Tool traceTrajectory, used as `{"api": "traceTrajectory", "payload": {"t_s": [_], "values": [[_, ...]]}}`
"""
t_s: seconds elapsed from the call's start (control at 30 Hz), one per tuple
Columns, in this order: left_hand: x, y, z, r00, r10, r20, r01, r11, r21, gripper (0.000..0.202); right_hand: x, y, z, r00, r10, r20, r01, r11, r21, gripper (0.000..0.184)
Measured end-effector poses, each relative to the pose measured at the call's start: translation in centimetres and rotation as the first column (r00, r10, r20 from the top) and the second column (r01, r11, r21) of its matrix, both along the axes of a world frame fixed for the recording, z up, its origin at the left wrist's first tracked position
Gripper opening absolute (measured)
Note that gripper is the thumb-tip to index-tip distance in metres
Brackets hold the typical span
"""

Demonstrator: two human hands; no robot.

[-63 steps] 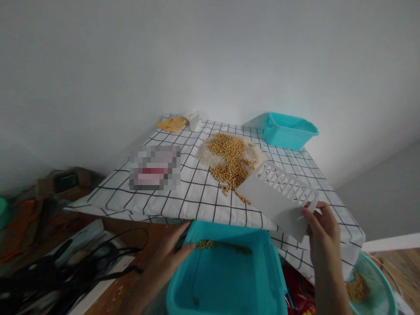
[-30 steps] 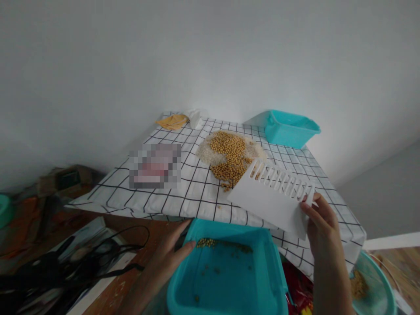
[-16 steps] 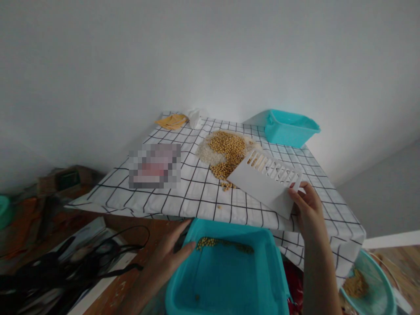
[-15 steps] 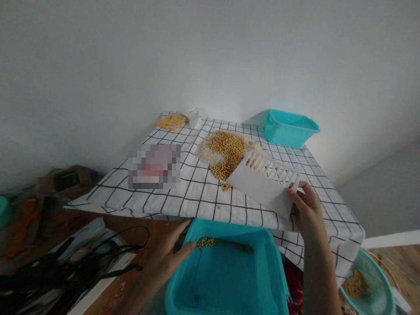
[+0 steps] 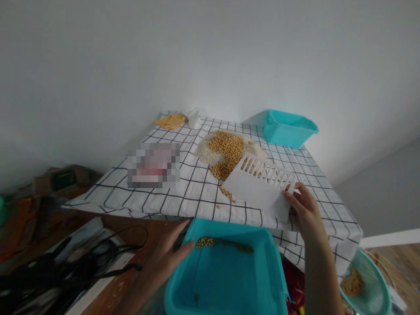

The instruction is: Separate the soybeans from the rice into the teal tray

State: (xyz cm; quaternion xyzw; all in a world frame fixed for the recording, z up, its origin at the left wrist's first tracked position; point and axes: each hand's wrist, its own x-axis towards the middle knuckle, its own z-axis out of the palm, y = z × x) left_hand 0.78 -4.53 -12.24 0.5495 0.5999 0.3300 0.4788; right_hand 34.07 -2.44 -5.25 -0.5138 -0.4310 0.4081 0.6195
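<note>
My right hand grips the right end of a white slotted plastic scraper, whose lower edge rests on the checked tablecloth against the near side of a pile of soybeans mixed with white rice. A few loose beans trail out by the scraper's left corner. My left hand holds the far left rim of a teal tub below the table's front edge. A thin row of beans lies along the tub's far inner wall.
A second teal tub stands at the table's back right. A yellow cloth and a small white object lie at the back left. A blurred flat item rests left of the pile. Black cables clutter the lower left; a teal bowl with grain is lower right.
The scraper, earlier held tilted near the table's front edge, has moved back and left onto the near side of the bean pile. Beans that had been rolling in the tub have settled. My left hand stayed put.
</note>
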Motion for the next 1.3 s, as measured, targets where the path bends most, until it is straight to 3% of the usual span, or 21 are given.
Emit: {"api": "traceTrajectory", "payload": {"t_s": [0.13, 0.63, 0.83, 0.97, 1.17, 1.3], "values": [[0.28, -0.08, 0.21, 0.999, 0.038, 0.033, -0.039, 0.999, 0.018, 0.059, -0.04, -0.15, 0.14, 1.0, 0.013, -0.003, -0.013, 1.0, -0.013, 0.024], [0.27, 0.05, 0.03, 0.997, -0.003, 0.071, 0.003, 1.0, 0.001, 0.064, 0.22, -0.52, 0.04, 0.992, 0.108, -0.068, -0.112, 0.993, -0.048, 0.02], [0.18, 0.01, 0.51, 1.0, 0.016, 0.012, -0.015, 0.999, -0.038, 0.063, 0.11, -0.64, 0.28, 0.989, 0.131, -0.061, -0.134, 0.99, -0.047, 0.017], [0.22, 0.21, 0.92, 0.994, -0.027, 0.103, 0.03, 0.999, -0.02, 0.062, 0.25, -0.65, 0.2, 0.988, 0.149, -0.046, -0.151, 0.988, -0.032, 0.015], [0.03, 0.19, 0.97, 1.0, 0.028, 0.007, -0.028, 0.999, -0.036, 0.067, 0.48, -0.75, -0.07, 0.982, 0.177, -0.066, -0.181, 0.982, -0.053, 0.016], [0.0, 0.21, 1.01, 0.999, -0.007, 0.054, 0.009, 0.999, -0.035, 0.064, 0.53, -0.8, -0.08, 0.979, 0.186, -0.082, -0.191, 0.98, -0.06, 0.019]]}}
